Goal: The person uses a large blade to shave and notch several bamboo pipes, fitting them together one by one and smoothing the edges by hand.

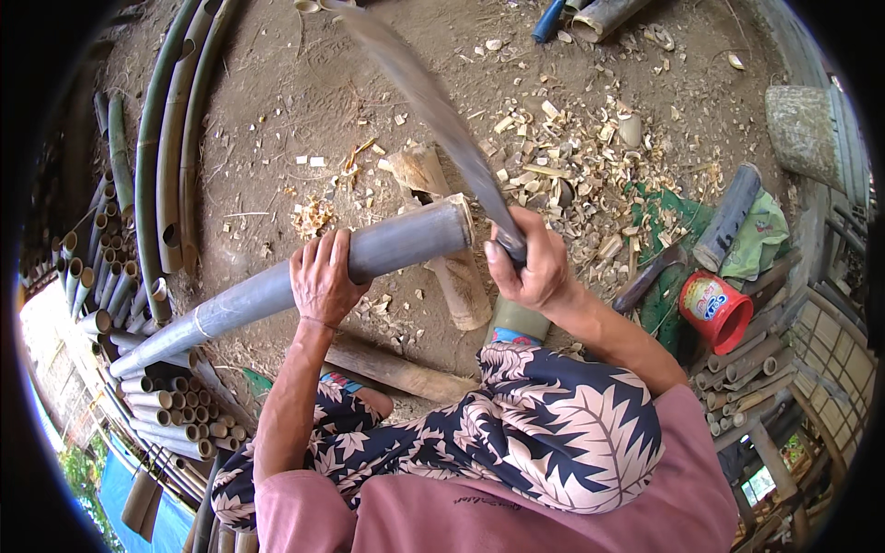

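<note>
The left hand (324, 276) is wrapped over the bamboo (244, 302), fingers across the top, nearer its right end than its left. That grey tube slants from beside the stacked tubes (171, 412) at left up to the middle, where its cut end passes above a log (461, 293) on the dirt floor (267, 101); whether the two touch there, I cannot tell.

The right hand (533, 263) is curled tight round the handle of a knife (442, 120). Its long blade (badly blurred along most of its length) points up and to the left, just beside the bamboo's cut end.

Pale chips (604, 152) litter the floor beyond the hands, thickest right of the blade. Farther right, a red tub (714, 311) lies tipped over near a short tube (728, 218) and a pale green cloth (758, 238). Long poles (147, 147) lie side by side at upper left.
</note>
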`<act>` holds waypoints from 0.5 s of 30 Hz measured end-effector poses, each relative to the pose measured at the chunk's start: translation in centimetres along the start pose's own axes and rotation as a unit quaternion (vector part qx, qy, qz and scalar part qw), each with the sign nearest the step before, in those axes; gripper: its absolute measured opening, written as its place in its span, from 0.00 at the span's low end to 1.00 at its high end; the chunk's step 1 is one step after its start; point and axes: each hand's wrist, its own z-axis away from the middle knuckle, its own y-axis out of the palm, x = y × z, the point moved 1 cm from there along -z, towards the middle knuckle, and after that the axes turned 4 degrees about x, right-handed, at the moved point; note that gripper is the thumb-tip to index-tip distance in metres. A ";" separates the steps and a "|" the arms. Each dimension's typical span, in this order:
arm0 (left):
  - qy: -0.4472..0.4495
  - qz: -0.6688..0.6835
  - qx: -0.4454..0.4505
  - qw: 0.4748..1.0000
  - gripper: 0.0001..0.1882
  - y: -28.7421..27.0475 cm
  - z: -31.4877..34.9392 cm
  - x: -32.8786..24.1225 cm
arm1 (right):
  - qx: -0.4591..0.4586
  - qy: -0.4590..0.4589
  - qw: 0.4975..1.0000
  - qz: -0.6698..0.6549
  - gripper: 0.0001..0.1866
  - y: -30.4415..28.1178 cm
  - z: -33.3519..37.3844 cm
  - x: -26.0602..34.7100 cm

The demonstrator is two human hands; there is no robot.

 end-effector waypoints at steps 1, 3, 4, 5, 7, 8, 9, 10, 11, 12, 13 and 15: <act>0.004 -0.006 -0.013 1.000 0.39 0.2 0.2 -0.2 | -0.034 -0.029 0.999 0.001 0.15 0.4 0.8 -0.6; 0.004 -0.013 -0.025 1.000 0.39 0.4 -0.1 -0.4 | 0.205 0.155 0.954 0.156 0.14 1.1 3.4 -4.3; 0.001 -0.020 -0.034 0.999 0.39 0.6 -0.3 -0.2 | 0.233 0.220 0.941 0.108 0.14 0.5 2.6 -4.4; 0.001 -0.029 -0.051 0.998 0.39 0.8 -0.3 0.0 | 0.259 0.282 0.922 0.059 0.15 0.1 1.8 -4.2; 0.007 -0.039 -0.063 0.997 0.39 1.3 1.0 -0.1 | 0.160 0.166 0.973 0.028 0.16 0.0 2.0 -2.6; 0.001 -0.040 -0.066 0.997 0.37 1.2 1.2 -0.4 | 0.102 0.125 0.987 0.001 0.16 -0.4 1.4 -0.4; 0.004 -0.050 -0.084 0.995 0.37 1.3 1.3 -0.4 | 0.033 0.063 0.997 -0.019 0.17 -0.5 0.0 0.4; 0.002 -0.052 -0.100 0.994 0.37 1.5 1.0 -0.3 | -0.033 -0.020 0.998 -0.040 0.15 -0.3 -0.6 0.7; 0.004 -0.050 -0.105 0.993 0.38 1.7 1.3 -0.5 | -0.077 -0.051 0.995 -0.028 0.13 0.3 -0.2 0.0; 0.002 -0.054 -0.096 0.994 0.38 1.8 1.5 -0.7 | 0.018 -0.005 0.998 0.054 0.13 1.1 1.5 -1.8; -0.006 -0.062 -0.096 0.993 0.39 1.9 1.3 -0.8 | 0.112 0.032 0.984 0.134 0.12 1.4 2.6 -4.1; -0.021 -0.074 -0.048 0.996 0.40 1.3 1.5 -0.8 | 0.241 0.208 0.946 0.058 0.13 1.1 3.9 -5.9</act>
